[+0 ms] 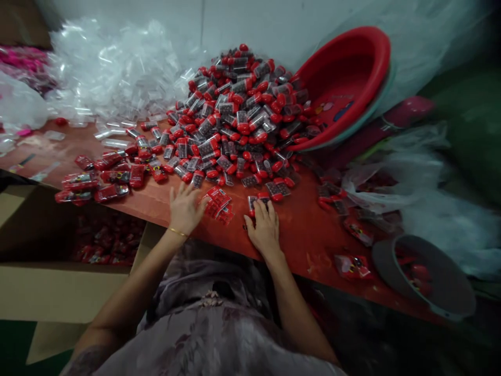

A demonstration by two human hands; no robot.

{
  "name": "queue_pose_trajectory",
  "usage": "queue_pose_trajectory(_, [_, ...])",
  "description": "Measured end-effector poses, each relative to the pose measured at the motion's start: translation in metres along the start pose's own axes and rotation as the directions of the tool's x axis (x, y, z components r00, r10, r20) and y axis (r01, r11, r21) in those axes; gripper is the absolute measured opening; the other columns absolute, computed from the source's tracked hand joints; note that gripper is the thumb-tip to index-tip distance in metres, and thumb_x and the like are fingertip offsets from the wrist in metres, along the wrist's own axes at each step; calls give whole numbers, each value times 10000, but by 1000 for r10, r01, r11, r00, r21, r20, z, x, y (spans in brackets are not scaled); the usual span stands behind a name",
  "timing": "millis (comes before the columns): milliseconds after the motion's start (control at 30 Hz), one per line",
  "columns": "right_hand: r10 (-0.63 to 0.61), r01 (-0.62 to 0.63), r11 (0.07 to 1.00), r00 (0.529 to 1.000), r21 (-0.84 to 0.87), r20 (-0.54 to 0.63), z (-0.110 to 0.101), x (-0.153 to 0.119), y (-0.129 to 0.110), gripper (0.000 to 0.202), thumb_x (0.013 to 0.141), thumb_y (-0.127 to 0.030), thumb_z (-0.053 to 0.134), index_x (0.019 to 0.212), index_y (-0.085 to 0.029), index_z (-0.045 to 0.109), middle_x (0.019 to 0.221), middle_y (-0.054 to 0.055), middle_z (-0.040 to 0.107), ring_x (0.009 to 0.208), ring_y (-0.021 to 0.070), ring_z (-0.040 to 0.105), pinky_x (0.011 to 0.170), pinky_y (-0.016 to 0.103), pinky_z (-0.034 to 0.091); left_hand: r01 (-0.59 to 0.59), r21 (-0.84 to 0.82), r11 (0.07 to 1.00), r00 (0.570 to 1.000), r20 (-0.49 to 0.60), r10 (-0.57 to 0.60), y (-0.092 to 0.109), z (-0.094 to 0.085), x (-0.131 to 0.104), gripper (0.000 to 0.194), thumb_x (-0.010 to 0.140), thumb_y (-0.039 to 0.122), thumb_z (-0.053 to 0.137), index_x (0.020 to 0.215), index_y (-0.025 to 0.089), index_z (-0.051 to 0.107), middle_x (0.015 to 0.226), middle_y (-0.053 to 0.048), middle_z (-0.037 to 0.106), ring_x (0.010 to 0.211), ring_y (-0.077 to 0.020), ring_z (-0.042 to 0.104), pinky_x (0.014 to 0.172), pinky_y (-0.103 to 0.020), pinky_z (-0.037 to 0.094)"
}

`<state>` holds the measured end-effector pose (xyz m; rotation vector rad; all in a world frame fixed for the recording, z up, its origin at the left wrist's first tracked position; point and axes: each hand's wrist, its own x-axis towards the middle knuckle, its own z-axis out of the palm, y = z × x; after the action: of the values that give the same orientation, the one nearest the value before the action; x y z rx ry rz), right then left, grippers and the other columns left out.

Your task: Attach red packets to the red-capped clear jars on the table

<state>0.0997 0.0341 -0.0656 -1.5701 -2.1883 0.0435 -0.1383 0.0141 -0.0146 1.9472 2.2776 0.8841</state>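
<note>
A tall heap of small clear containers with red caps [238, 117] covers the middle of the red table [293, 224]. My left hand [186, 209] is at the heap's front edge, fingers spread, with nothing in it. Just right of it lie flat red printed cards [219, 204]. My right hand [264, 225] reaches over a clear container with red ends [252, 201], its fingertips on or just above it; the fingers are apart. Finished-looking red packets [112, 192] lie in a group at the left.
Clear plastic sleeves [113, 68] are piled at the back left. A red basin [368, 62] leans at the back right. An open carton [66, 287] holds red packets below left. A grey bowl [450, 282] and plastic bags [442, 209] are at the right.
</note>
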Motion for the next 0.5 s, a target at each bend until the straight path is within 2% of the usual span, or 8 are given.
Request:
queue_pose_trajectory(100, [-5,5,1000,1000,27,-15,-2,0,0,474,895,-330,452,1323,-127,467,1379,143,487,1348,328,293,1023,535,345,-44,-35,998,993,104,48,24,23,14,359,753,479,626,981,214,707,1256,-135,603,1285,-358,405,1070,-510,192])
queue_pose_trajectory(200, [-15,17,998,999,55,-37,-3,0,1,461,892,-325,463,1313,-138,480,1358,141,508,1345,314,303,1022,525,351,-14,-33,999,984,178,19,27,37,22,270,759,445,634,905,241,733,1178,-114,649,1275,-371,408,1044,-529,207])
queue_pose_trajectory(300, [-16,19,998,999,65,-37,-2,1,2,467,885,-323,475,1310,-130,483,1350,145,514,1344,315,303,1020,528,352,6,-14,1000,983,184,-4,21,39,22,226,816,401,567,870,267,741,1159,-85,667,1281,-358,407,1046,-540,192])
queue_pose_trajectory(400, [-16,19,997,999,69,-43,0,1,4,469,880,-324,482,1308,-131,486,1350,150,515,1346,313,303,1025,541,336,-44,-9,999,981,186,45,17,37,19,236,843,365,520,890,285,737,1168,-65,666,1280,-334,421,1055,-533,190])
queue_pose_trajectory(500, [-20,26,998,995,58,-98,1,-1,5,402,880,-328,487,1235,-151,555,1306,145,557,1317,306,363,1038,558,297,-63,-37,997,977,201,69,15,35,16,227,833,292,523,908,294,737,1199,-63,651,1284,-333,424,1056,-541,197])
